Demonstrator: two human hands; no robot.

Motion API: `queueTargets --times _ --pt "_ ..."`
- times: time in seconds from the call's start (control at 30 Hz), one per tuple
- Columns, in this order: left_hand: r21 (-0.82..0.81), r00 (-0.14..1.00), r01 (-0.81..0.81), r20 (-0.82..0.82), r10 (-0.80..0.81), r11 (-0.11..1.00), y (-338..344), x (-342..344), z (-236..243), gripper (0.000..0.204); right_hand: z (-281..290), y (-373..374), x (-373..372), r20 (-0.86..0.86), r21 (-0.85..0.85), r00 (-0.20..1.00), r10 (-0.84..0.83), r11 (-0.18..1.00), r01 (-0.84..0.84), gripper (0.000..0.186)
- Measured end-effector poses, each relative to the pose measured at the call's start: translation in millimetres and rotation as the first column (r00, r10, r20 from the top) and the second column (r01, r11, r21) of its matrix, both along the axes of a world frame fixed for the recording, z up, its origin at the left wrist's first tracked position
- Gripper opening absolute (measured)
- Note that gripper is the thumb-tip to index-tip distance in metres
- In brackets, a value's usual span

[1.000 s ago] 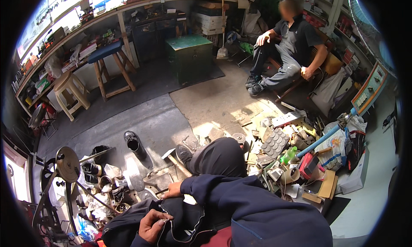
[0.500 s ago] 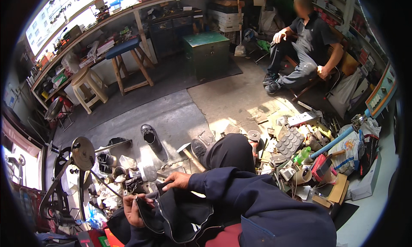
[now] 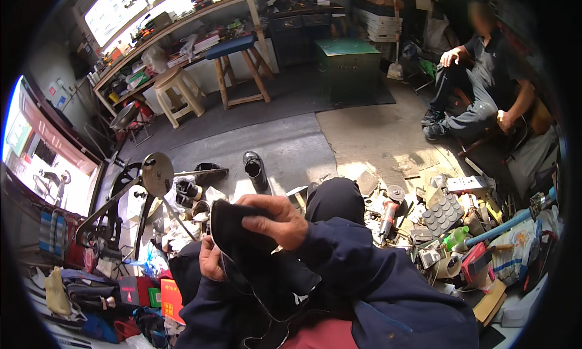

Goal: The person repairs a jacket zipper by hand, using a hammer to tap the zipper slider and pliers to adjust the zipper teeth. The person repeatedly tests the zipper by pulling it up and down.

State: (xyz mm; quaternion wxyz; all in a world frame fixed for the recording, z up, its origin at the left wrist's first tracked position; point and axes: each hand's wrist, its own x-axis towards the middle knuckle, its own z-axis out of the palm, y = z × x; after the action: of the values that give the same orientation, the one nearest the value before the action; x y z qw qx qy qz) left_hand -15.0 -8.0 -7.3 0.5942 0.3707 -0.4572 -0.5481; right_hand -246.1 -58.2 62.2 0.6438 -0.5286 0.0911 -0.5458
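Black zipped garment [image 3: 257, 273] draped over the lap, its upper part held up in both hands.
The cloth is judged light, soft and floppy, hardly fragile, and best taken by its firmer edges. Its upper fold is gripped by the right hand [image 3: 281, 222], thumb laid across it; its left edge appears pinched by the curled left hand [image 3: 211, 261]. Along that edge, a thin pale zipper [image 3: 213, 228] is seen.

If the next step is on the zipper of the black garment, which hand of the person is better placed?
Probably the left hand: it is close beside the zipper, while the right hand is higher, gripping the raised black cloth.
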Motion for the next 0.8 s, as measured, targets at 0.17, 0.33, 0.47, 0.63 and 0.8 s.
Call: queueTargets --times 0.17,0.33,0.47,0.63,0.8 --pt "0.152 0.920 0.347 -0.247 -0.304 0.926 21.5 -57.5 8.2 0.036 66.1 32.1 -35.2 0.210 0.156 0.967 0.146 0.971 -0.181 0.016" --pt "-0.143 0.795 0.535 0.418 -0.439 0.833 38.1 -115.6 -8.5 0.037 63.4 3.1 -37.3 -0.360 -0.009 0.932 0.036 0.999 -0.042 0.018" --pt "0.039 0.708 0.667 0.277 -0.649 0.744 30.4 -123.6 -18.3 0.046 36.9 -12.5 -35.8 -0.662 -0.057 0.750 0.007 0.997 -0.060 0.021" --pt "-0.002 0.845 0.491 0.244 -0.476 0.871 4.7 -121.3 4.9 0.031 55.7 -19.9 -61.3 -0.610 -0.139 0.787 -0.091 0.990 0.006 0.016" --pt "-0.164 0.952 -0.011 0.301 0.060 0.986 -44.8 -83.0 44.6 0.012 78.4 -35.4 -60.1 -0.502 -0.111 0.859 -0.099 0.993 0.050 0.010"
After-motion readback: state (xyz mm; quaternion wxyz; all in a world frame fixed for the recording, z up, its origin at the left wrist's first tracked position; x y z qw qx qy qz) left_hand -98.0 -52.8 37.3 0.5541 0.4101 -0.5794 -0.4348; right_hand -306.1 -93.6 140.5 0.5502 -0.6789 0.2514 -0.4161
